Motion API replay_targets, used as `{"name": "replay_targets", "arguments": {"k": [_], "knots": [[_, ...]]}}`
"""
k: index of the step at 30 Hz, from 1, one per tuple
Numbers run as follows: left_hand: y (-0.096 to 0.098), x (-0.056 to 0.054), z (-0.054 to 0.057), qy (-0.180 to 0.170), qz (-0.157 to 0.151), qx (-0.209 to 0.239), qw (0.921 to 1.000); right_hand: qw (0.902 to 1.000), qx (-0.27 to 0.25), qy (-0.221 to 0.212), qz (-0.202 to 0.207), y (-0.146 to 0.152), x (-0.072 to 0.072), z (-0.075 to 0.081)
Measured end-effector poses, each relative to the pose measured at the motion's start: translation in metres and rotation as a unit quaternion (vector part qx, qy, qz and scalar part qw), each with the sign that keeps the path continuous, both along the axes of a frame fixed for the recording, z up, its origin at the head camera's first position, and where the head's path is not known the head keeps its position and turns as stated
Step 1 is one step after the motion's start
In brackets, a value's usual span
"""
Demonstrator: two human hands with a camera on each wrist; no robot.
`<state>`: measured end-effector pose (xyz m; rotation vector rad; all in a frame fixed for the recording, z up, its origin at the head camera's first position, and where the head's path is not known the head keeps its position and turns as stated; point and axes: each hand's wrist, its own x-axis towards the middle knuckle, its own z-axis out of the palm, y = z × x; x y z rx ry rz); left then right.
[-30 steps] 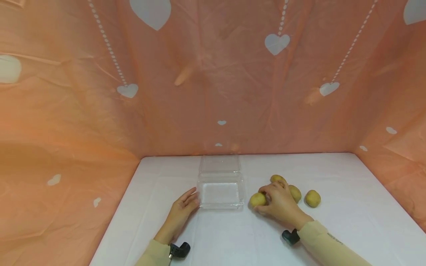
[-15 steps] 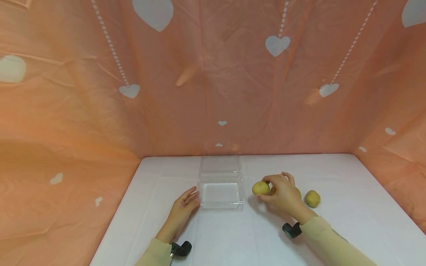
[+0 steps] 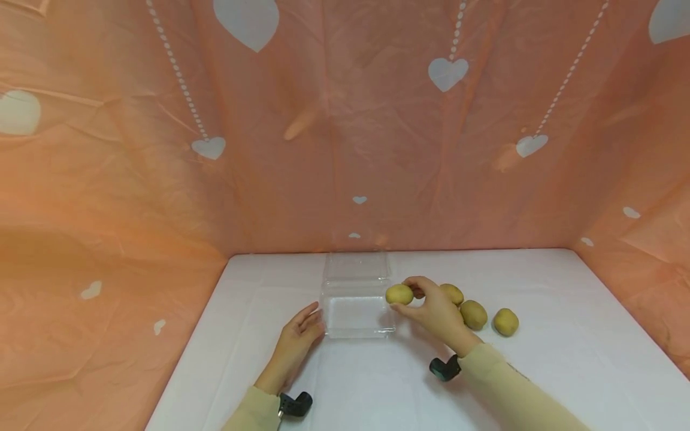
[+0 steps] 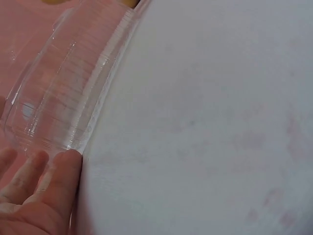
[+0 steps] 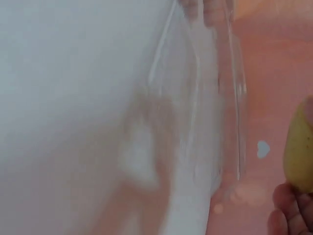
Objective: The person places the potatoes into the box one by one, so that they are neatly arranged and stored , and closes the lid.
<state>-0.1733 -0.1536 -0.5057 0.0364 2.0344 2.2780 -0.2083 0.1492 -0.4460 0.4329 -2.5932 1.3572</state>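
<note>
My right hand (image 3: 439, 314) pinches a yellow potato (image 3: 399, 294) between thumb and fingers. It holds it up at the right rim of a clear plastic clamshell box (image 3: 358, 333), whose lid (image 3: 357, 265) lies folded back toward the wall. In the right wrist view the potato (image 5: 299, 152) shows at the right edge, above some fingertips (image 5: 286, 198). My left hand (image 3: 293, 344) rests beside the box's left wall with relaxed fingers. Its fingertips (image 4: 68, 159) reach the end of the box (image 4: 73, 83) in the left wrist view.
To the right of the box lie a potato (image 3: 451, 293) partly behind my right hand, a second potato (image 3: 474, 315) close to it, and a third potato (image 3: 506, 322) farther right. A white table (image 3: 350, 389) carries everything, with orange heart-patterned cloth (image 3: 345, 149) around it.
My right hand has lifted the potato off the table and carried it left to the box's rim. The potatoes behind it show again. My left hand has stayed by the box.
</note>
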Motion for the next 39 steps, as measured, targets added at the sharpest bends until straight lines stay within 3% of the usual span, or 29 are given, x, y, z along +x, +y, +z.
{"name": "replay_targets", "arguments": {"k": [14,26,39], "knots": [[-0.002,0.0,-0.001,-0.002,-0.01,0.013,0.9999,0.9994,-0.024,-0.024,0.008,-0.067,-0.014,-0.006],[-0.004,0.002,-0.002,-0.015,-0.017,0.014,0.9996,0.9973,0.058,-0.043,0.012,-0.095,-0.021,-0.017],[-0.007,0.001,-0.007,-0.014,-0.033,0.033,0.9988,0.984,0.119,-0.128,0.036,-0.102,-0.021,-0.017]]}}
